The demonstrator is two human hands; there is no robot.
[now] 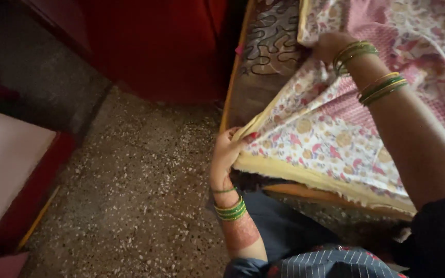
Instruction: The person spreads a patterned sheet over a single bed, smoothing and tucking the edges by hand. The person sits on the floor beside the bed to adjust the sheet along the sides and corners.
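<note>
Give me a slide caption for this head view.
Both hands, left hand and right hand, grip a floral bedsheet over the mattress.

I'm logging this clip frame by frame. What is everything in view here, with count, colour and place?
Floral cotton bedsheet: one, white with pink and yellow print, yellow border, on the bed at right.
Patterned mattress: one, brown with dark squiggles, under the lifted sheet.
Speckled stone floor: one, brown-grey, centre left.
Red cabinet: one, top centre.
Green and gold bangles: several, on both wrists.
Left hand: grips the sheet's corner.
Right hand: grips the sheet higher up.
</note>
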